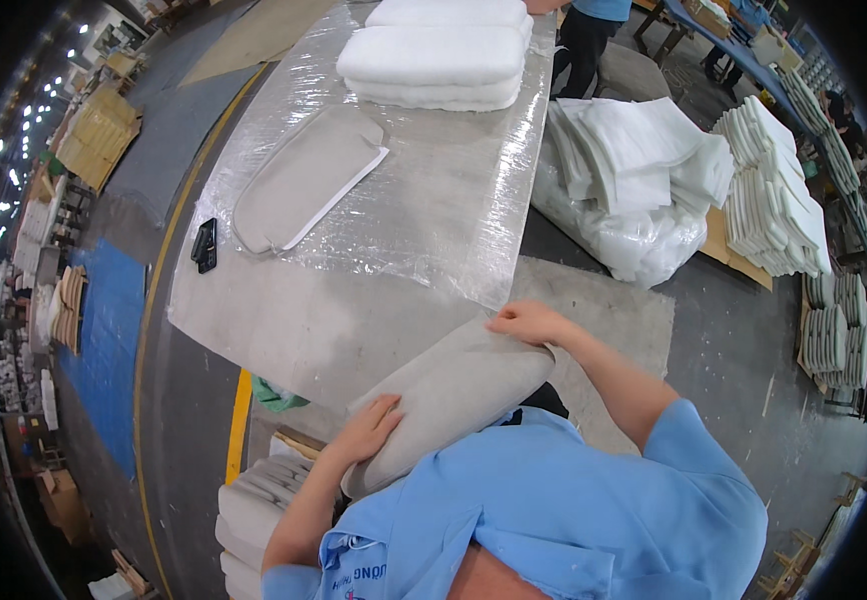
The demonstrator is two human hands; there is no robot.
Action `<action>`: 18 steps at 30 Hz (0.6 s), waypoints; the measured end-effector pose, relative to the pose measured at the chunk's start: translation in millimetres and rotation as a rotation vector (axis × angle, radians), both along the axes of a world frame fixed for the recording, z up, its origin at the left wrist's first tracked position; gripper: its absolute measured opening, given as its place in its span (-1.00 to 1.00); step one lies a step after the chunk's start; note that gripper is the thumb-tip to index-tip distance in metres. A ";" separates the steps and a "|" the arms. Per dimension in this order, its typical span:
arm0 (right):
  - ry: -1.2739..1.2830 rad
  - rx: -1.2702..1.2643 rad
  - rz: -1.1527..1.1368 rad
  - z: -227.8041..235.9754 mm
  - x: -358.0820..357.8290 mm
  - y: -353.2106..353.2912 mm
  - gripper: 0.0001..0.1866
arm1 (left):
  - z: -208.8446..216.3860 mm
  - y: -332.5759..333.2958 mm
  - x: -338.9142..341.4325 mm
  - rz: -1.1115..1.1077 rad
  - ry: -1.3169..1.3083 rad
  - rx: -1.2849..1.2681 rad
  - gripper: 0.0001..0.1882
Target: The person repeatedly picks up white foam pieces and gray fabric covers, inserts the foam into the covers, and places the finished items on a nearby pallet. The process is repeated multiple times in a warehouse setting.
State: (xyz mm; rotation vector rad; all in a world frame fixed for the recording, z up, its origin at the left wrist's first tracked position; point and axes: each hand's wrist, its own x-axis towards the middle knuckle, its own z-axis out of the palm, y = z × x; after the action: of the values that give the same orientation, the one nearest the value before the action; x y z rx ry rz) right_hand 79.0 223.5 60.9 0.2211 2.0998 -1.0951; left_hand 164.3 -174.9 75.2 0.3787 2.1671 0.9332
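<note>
A light grey cushion [454, 395] with rounded ends lies slantwise against my front at the near edge of the table. My left hand [369, 430] holds its left side, the fingers resting on the fabric. At the far right corner my right hand [529, 322] grips the cushion's edge with bent fingers; the thumb's side is partly hidden. Farther off on the table, a flat grey cushion cover [309, 180] with a white strip along one edge lies by itself. Neither hand touches it.
Clear plastic film covers much of the table [284, 330]. White padding [434, 60] is stacked at its far end, near another person. A small black object [206, 245] lies at the left edge. White sheets [634, 150] are piled at right; grey cushions [254, 510] are stacked at lower left.
</note>
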 end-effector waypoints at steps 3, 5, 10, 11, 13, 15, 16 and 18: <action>-0.068 0.289 0.447 -15.8 -30.6 -20.3 -0.56 | -28.4 31.8 -22.7 0.001 0.168 -0.141 -0.40; 0.045 0.260 0.431 -31.4 -44.6 -31.2 -0.58 | -41.1 46.6 -48.5 0.025 0.329 -0.235 -0.40; 0.218 0.086 0.121 -33.5 -37.9 -60.0 -0.65 | -61.2 52.1 -74.6 0.138 0.250 -0.337 -0.48; 0.270 0.115 0.123 -37.0 -37.3 -58.5 -0.65 | -61.8 56.1 -82.1 0.152 0.169 -0.313 -0.49; 0.372 0.169 0.124 -52.2 -36.6 -53.5 -0.66 | -64.8 67.5 -84.2 0.199 0.150 -0.271 -0.51; 0.371 0.160 0.104 -59.2 -36.3 -56.3 -0.68 | -68.9 73.5 -76.5 0.296 0.268 -0.244 -0.54; 0.372 0.156 0.094 -62.2 -37.1 -57.1 -0.69 | -71.1 77.5 -76.1 0.305 0.288 -0.272 -0.55; 0.364 0.173 0.112 -61.8 -38.4 -62.6 -0.70 | -75.2 81.4 -73.6 0.327 0.321 -0.340 -0.56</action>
State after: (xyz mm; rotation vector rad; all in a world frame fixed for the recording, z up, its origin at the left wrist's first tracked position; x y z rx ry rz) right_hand 40.5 160.8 -0.8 -0.0173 2.5006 -0.9408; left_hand 90.8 -93.5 0.1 0.0035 2.6834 0.6853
